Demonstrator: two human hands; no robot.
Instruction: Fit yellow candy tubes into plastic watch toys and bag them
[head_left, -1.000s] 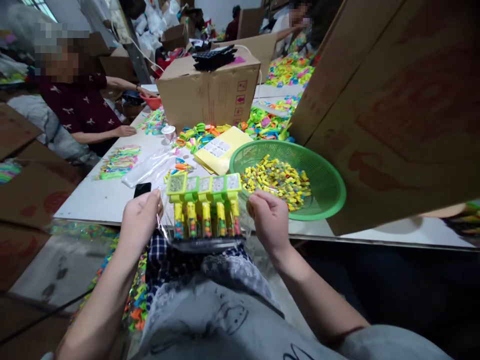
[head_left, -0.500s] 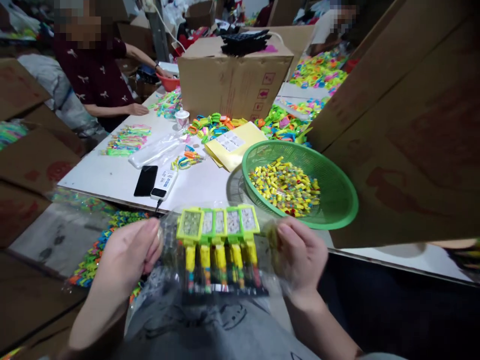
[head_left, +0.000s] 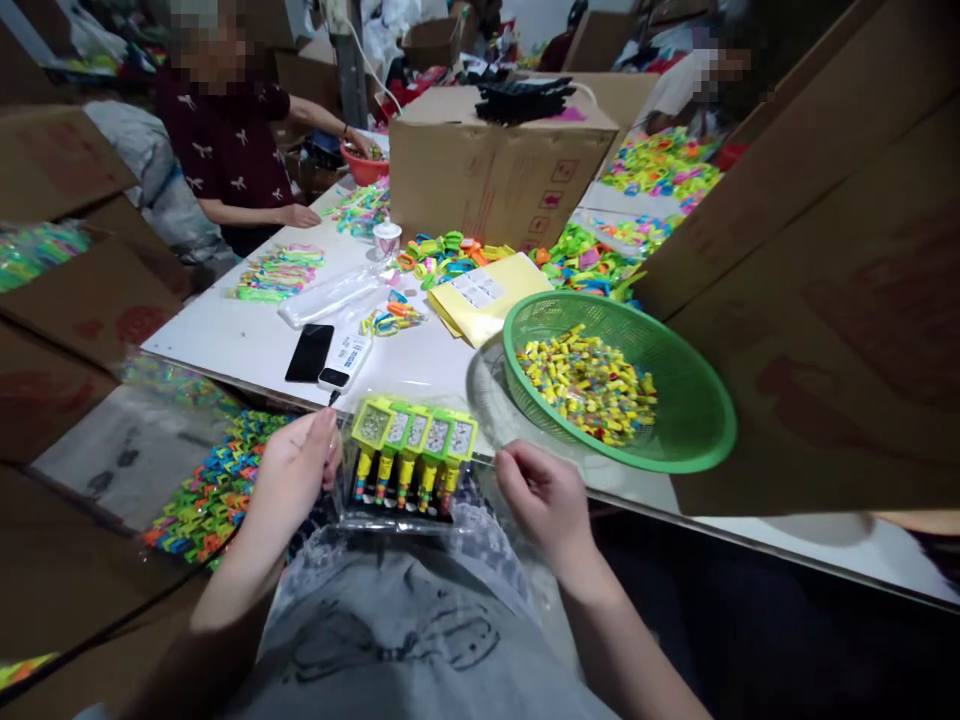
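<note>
A clear plastic bag (head_left: 409, 470) holding a row of several green-topped candy toys with yellow stems hangs over my lap, just below the table edge. My left hand (head_left: 294, 473) pinches the bag's left edge with fingers closed. On the bag's right edge, my right hand (head_left: 541, 497) has its fingers curled around the clear film. A round green basket (head_left: 694, 395) full of small yellow candy tubes sits on the white table (head_left: 240, 345) just beyond my right hand.
A black phone (head_left: 309, 352) and a white power bank (head_left: 345, 362) lie near the table edge. Yellow envelopes (head_left: 487, 297), colourful toy piles and a cardboard box (head_left: 495, 165) sit further back. A large carton (head_left: 825, 270) is on the right. A person (head_left: 232, 150) sits at left.
The bag of toys has dropped lower and shrunk toward my lap, tilting slightly. Both hands followed it down. My view has shifted to the left.
</note>
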